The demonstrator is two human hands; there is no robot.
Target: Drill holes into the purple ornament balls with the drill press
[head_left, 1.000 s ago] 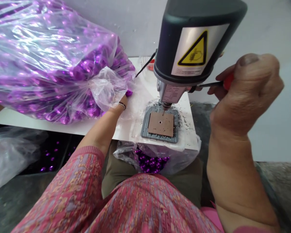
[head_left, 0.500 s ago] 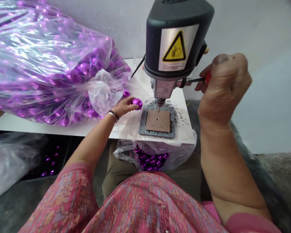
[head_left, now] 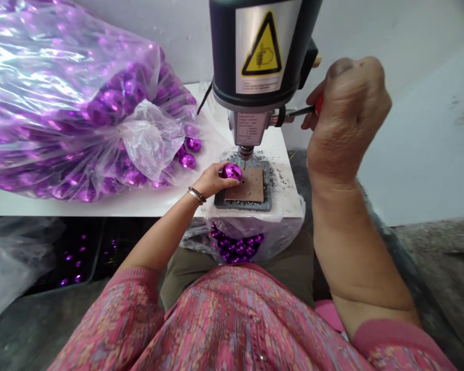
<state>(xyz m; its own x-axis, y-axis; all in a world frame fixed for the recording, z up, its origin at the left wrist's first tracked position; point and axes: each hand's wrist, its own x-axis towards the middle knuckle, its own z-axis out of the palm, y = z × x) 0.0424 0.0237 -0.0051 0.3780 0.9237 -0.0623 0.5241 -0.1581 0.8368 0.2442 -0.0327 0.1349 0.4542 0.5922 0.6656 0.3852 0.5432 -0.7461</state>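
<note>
Between thumb and fingers, my left hand (head_left: pixel 213 180) holds a shiny purple faceted ball (head_left: pixel 233 172), just left of the drill bit (head_left: pixel 245 165). Under it lies a brown square board (head_left: pixel 251 191) with a small hole, set on the drill press's grey base (head_left: pixel 220 202). My right hand (head_left: pixel 346 111) is closed around the red-knobbed feed lever (head_left: pixel 299 111) at the right side of the black drill press (head_left: pixel 224 67). A yellow warning label (head_left: pixel 265 49) faces me on its housing. The bit's tip is partly beside the ball; whether they touch, I cannot tell.
A big clear bag of purple balls (head_left: pixel 81 113) fills the table's left side, with several loose balls (head_left: pixel 187 161) by its knotted neck. Dark shavings (head_left: pixel 278 172) litter the white table (head_left: pixel 158 207). A plastic bag with purple balls (head_left: pixel 237 247) hangs at the front edge, over my lap.
My left hand has carried the ball rightward from beside the base to over the board, close to the bit. My right hand stays on the lever. The view has shifted slightly.
</note>
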